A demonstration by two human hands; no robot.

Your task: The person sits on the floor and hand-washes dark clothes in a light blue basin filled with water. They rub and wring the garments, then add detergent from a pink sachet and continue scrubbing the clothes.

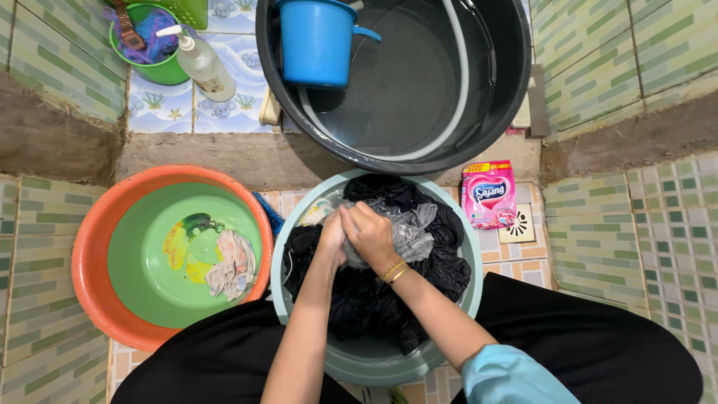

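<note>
both hands sit together over the pale green basin point(299, 299), which rests on the tiled floor point(658, 247) between the person's knees, so the work is close and straight under the head camera. left hand point(333, 238) and right hand point(372, 236) are each clenched on the same bunch of grey cloth point(413, 230), knuckles touching; a paired grip like that reads as rubbing the fabric against itself. the grey cloth lies on top of a heap of black laundry point(374, 299) that fills most of the basin, so the piece in hand is lifted clear of the rest. gold bangles point(394, 271) on the right wrist.

orange tub point(90, 254) with green inside sits just beside the basin on the person's left, within arm's reach; it holds a pale crumpled garment point(233, 263) and a yellow-green one point(187, 243), kept apart from the dark load. big black tub point(516, 97) stands on the raised ledge beyond, part full of water, a white hose point(464, 75) curving into it and a blue dipper point(318, 41) hung at its rim, handy for scooping. pink detergent sachet point(490, 194) lies on the floor by a drain point(517, 223), near the right hand's side. far left on the ledge: pump bottle point(202, 63) leaning beside a small green bucket point(161, 71).
</note>
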